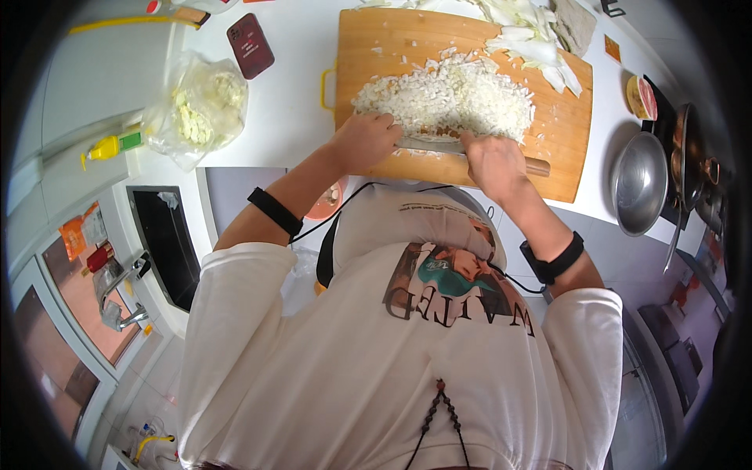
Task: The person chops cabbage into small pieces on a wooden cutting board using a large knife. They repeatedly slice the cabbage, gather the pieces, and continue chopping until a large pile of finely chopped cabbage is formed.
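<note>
A wide heap of chopped white cabbage (452,91) covers the middle of the wooden cutting board (376,38). Along its near edge lies a kitchen knife (432,145), its blade running crosswise between my hands. My right hand (496,164) grips the knife where the blade meets the wooden handle, which sticks out to the right. At the blade's other end, the curled fingers of my left hand (367,141) hold the tip. The cutting edge is hidden against the board. Larger cabbage leaves (534,50) rest at the board's far right corner.
Left on the white counter (294,70) are a phone (251,46) and a clear plastic bag of cabbage pieces (197,111). A yellow bottle (108,147) stands near the sink (167,247). To the right sit a metal bowl (640,182) and a pan (687,153). A grey cloth (574,26) lies behind.
</note>
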A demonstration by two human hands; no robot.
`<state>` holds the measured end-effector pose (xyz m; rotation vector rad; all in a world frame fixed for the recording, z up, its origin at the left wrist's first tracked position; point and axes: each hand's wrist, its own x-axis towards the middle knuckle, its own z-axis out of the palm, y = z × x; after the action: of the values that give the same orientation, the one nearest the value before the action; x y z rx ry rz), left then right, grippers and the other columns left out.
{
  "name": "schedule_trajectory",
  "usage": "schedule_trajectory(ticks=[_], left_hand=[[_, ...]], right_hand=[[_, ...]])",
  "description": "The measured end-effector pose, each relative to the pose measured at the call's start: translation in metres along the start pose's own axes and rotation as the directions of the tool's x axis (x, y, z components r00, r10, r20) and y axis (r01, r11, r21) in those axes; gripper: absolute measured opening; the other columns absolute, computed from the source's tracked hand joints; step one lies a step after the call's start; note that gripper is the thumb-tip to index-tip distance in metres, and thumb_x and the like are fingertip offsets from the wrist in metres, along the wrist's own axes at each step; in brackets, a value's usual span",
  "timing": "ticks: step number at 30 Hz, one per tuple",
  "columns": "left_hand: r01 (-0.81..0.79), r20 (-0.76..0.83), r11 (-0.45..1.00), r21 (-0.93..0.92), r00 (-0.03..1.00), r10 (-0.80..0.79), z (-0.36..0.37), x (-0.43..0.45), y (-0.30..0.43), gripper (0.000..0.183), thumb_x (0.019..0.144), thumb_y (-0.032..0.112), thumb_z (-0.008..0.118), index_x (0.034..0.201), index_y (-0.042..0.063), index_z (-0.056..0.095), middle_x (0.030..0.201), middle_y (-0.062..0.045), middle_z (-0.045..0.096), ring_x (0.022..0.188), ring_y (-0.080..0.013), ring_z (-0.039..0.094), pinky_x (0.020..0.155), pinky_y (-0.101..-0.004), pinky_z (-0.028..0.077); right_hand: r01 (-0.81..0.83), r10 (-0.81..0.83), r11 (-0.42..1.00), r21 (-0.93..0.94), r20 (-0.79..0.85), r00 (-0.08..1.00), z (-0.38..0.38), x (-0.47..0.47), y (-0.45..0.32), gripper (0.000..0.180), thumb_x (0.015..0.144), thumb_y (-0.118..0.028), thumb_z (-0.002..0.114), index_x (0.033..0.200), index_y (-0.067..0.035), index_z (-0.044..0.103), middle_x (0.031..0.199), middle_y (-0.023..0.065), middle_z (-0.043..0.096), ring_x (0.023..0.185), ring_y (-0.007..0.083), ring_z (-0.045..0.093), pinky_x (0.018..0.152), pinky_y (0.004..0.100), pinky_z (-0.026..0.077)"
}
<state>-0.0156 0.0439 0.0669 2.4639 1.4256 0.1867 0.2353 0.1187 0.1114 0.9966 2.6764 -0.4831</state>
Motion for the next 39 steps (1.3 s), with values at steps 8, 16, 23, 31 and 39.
schedule_trajectory(ticks=[8,16,23,31,39], left_hand=[[0.007,0.003,1.0,0.024,1.0,-0.007,0.001,0.006,0.001,0.016,0.072,0.018,0.067,0.08,0.008,0.058,0.08,-0.007,0.056,0.078,-0.0242,0.061,0.063,-0.0338,0.051],[0.011,-0.013,0.998,0.063,1.0,-0.01,-0.001,0.016,0.002,0.01,0.075,0.017,0.064,0.07,0.009,0.061,0.073,-0.008,0.059,0.069,-0.0247,0.062,0.062,-0.0344,0.052],[0.172,0.014,0.985,-0.004,0.985,-0.172,-0.015,-0.012,0.025,0.018,0.073,0.021,0.068,0.082,0.008,0.058,0.082,-0.008,0.055,0.08,-0.0256,0.061,0.066,-0.0364,0.051],[0.134,0.019,0.989,0.064,0.991,-0.136,0.012,-0.015,0.031,0.017,0.072,0.019,0.066,0.08,0.007,0.058,0.082,-0.009,0.055,0.078,-0.0244,0.061,0.062,-0.0352,0.052],[0.096,-0.076,0.995,-0.023,0.992,-0.098,0.006,-0.018,0.024,0.01,0.074,0.013,0.06,0.079,0.005,0.06,0.079,-0.01,0.059,0.076,-0.0253,0.063,0.062,-0.0357,0.053]], right_hand=[[0.041,-0.039,0.999,-0.023,0.064,0.997,-0.005,0.006,0.008,0.022,0.074,-0.003,0.056,0.096,-0.004,0.058,0.075,0.0173,0.066,0.074,0.0328,0.067,0.068,0.0423,0.053],[0.053,-0.051,0.997,-0.051,0.033,0.998,-0.007,0.023,0.021,0.024,0.075,-0.007,0.057,0.098,-0.007,0.061,0.072,0.0152,0.066,0.072,0.0317,0.067,0.066,0.0425,0.052],[0.072,-0.069,0.996,-0.052,0.053,0.996,-0.018,-0.004,0.0,0.024,0.075,-0.007,0.055,0.099,-0.005,0.06,0.07,0.016,0.066,0.071,0.0318,0.067,0.065,0.0418,0.052],[0.076,-0.071,0.996,-0.042,0.127,0.989,0.002,-0.001,0.002,0.024,0.077,-0.008,0.053,0.1,-0.004,0.058,0.077,0.0171,0.067,0.075,0.0321,0.067,0.067,0.0425,0.052],[0.094,-0.091,0.994,-0.048,0.077,0.993,0.0,-0.001,-0.003,0.023,0.075,-0.009,0.057,0.097,-0.005,0.058,0.079,0.0157,0.067,0.078,0.0313,0.067,0.07,0.0423,0.052]])
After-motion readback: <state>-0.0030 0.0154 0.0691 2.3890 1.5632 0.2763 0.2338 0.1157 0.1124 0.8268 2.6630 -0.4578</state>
